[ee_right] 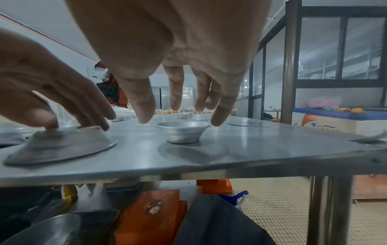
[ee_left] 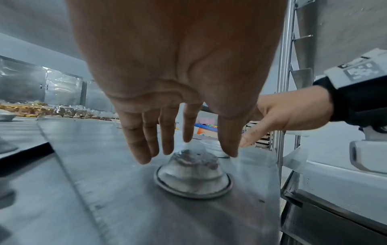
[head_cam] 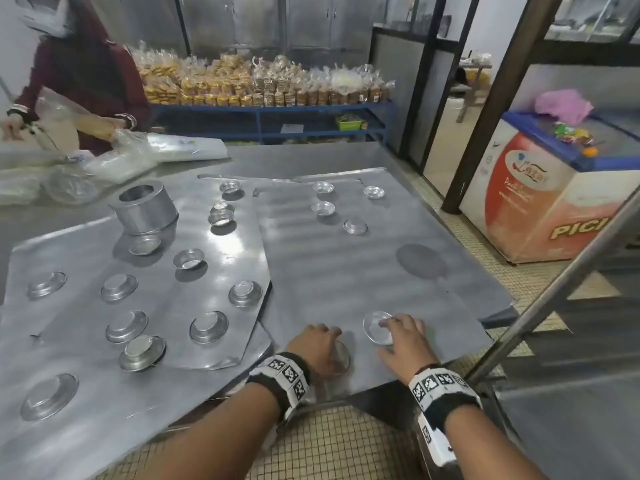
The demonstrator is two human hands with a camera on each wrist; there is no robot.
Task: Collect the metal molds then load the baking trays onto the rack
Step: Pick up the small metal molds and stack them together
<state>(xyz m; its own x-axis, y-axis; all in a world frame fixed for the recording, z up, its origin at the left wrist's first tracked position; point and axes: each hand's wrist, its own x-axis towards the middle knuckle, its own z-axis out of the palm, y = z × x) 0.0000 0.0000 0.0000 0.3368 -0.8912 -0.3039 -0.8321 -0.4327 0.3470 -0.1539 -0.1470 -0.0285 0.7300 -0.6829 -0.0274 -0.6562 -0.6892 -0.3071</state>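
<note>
Now my left hand (head_cam: 317, 344) hovers with relaxed fingers (ee_left: 138, 149), holding nothing, over an upturned mold (ee_left: 192, 175) on the near tray (head_cam: 346, 271); my right hand (head_cam: 403, 341) spreads empty around an upright mold (ee_right: 183, 133). Both look light, stiff and slippery; I would pinch the rims

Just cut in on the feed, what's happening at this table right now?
A person is gathering small metal molds off flat baking trays. The left hand reaches over an upside-down mold and the right hand over an upright mold, both on the right tray. Neither is lifted yet. Many more molds sit on the left tray.
</note>
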